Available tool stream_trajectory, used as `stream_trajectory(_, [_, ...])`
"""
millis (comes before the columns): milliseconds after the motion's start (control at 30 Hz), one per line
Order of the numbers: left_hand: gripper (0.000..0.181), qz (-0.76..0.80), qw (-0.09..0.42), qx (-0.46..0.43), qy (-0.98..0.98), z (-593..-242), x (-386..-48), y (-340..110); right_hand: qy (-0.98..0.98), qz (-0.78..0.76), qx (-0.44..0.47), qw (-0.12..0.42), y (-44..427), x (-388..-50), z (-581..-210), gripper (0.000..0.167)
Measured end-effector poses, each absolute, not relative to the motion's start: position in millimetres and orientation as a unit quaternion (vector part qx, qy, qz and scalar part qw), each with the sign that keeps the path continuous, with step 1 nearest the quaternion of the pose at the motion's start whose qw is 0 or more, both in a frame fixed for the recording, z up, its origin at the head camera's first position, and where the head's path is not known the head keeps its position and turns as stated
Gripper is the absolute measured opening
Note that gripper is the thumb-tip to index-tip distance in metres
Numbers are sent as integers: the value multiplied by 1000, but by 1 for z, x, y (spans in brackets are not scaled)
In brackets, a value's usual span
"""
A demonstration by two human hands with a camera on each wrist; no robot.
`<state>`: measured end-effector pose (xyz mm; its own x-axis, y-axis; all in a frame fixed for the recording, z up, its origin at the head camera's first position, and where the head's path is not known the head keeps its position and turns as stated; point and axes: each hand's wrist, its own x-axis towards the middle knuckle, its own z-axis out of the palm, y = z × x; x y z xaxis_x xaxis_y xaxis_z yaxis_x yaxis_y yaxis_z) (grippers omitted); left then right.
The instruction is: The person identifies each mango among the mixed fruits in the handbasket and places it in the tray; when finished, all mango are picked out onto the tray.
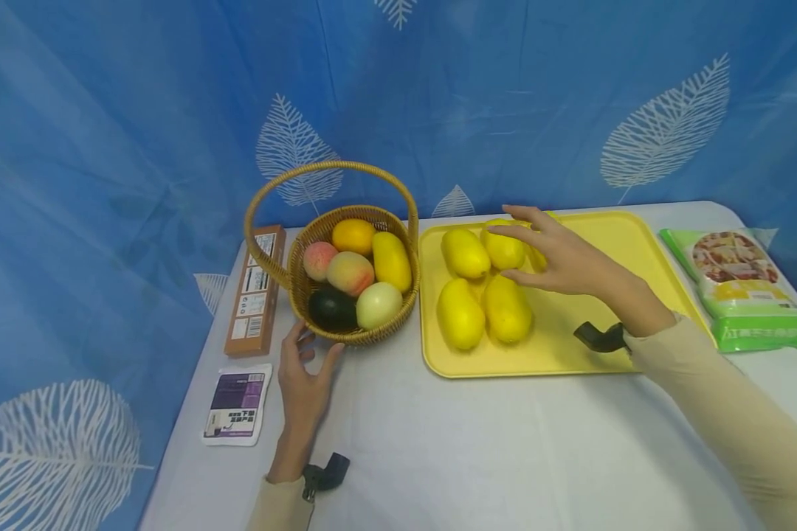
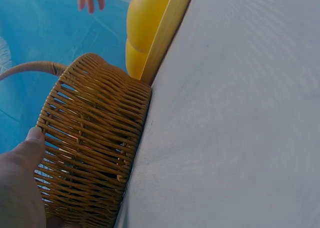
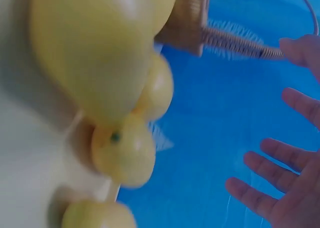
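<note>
My left hand (image 1: 303, 383) is at the front left of a wicker basket (image 1: 372, 338), its thumb and fingers apart. In the left wrist view, the thumb (image 2: 31, 147) rests against the woven basket wall (image 2: 95, 138); most of the other fingers are hidden. The basket holds peach-like fruits (image 1: 350, 273), an orange fruit (image 1: 353, 237), a long yellow fruit (image 1: 392, 262), a dark green fruit (image 1: 332, 308) and a pale round one (image 1: 379, 305). My right hand (image 1: 564, 254) hovers over several yellow mango-like fruits (image 1: 463, 253) on a yellow tray (image 1: 591, 346), fingers spread and holding nothing.
Left of the basket lies a long brown box (image 1: 251, 295), with a purple-and-white packet (image 1: 237, 405) in front. A green food bag (image 1: 747, 287) lies right of the tray. The basket handle (image 1: 332, 164) stands upright. Behind hangs a blue leaf-patterned curtain (image 1: 478, 96).
</note>
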<state>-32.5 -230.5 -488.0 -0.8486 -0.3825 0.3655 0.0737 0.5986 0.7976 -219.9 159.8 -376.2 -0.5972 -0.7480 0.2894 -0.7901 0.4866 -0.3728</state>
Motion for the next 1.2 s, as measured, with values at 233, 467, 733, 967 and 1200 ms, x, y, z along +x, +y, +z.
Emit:
stream_trajectory(233, [73, -440, 256, 93, -856, -489, -31, -231, -823, 264, 499, 64, 123, -214, -377, 66])
stream_trajectory(467, [71, -439, 262, 94, -855, -489, -32, -230, -807, 284, 518, 10, 77, -201, -369, 61])
stream_trajectory(733, [73, -441, 258, 90, -855, -488, -35, -228, -804, 276, 527, -20, 29, -204, -380, 60])
stream_trajectory(967, [73, -432, 271, 76, -857, -489, -35, -230, -824, 240, 508, -72, -5, -219, -393, 64])
stream_trajectory(1200, [73, -431, 278, 74, -855, -489, -33, -232, -839, 212, 491, -102, -29, -235, -403, 67])
